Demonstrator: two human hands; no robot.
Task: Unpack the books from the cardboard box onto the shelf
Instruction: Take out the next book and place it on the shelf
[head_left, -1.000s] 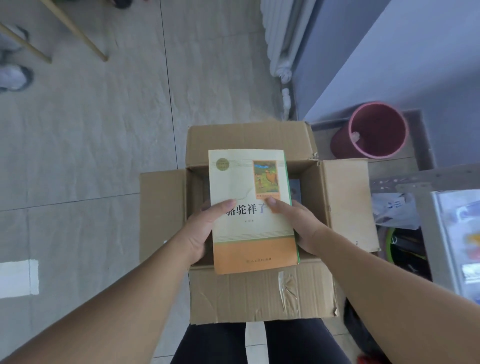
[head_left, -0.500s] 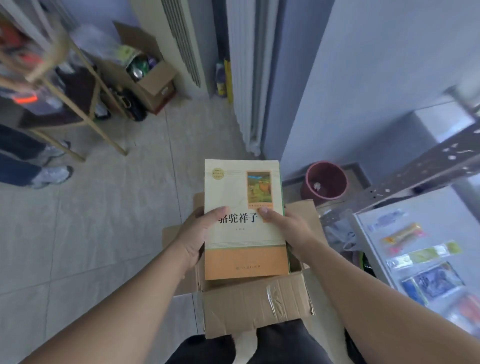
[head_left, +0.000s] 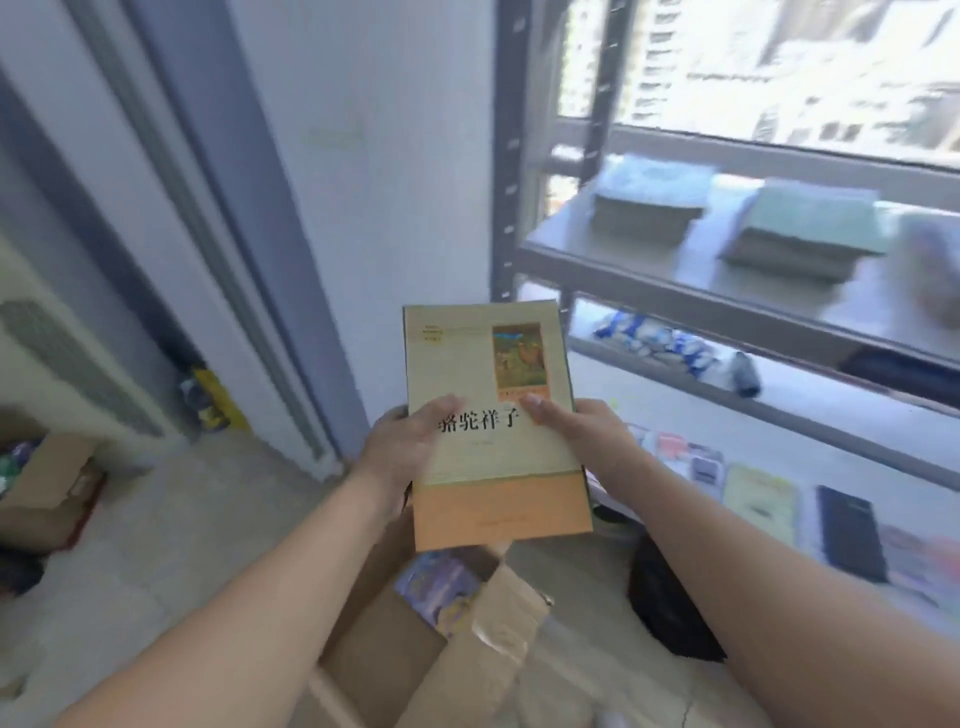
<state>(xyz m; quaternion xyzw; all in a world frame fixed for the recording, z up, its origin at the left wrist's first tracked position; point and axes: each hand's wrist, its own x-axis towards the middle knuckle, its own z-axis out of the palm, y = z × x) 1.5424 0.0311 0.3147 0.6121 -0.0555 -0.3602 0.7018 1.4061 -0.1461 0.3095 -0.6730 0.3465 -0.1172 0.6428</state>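
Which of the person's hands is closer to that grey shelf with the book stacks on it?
The right hand. It grips the right edge of the book, on the side towards the shelf; the left hand grips the opposite edge, farther away.

The left hand (head_left: 400, 452) and right hand (head_left: 587, 436) gripped a cream-and-orange book (head_left: 493, 431) at centre, above an open cardboard box (head_left: 395, 649) at 6 o'clock. A metal shelf (head_left: 696, 270) at 2 o'clock carried a book stack (head_left: 649, 202) and a second stack (head_left: 805, 228).

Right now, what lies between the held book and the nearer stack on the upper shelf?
Head view: only air and a bare strip of the upper shelf before the nearer stack. Left hand and right hand grip the book.
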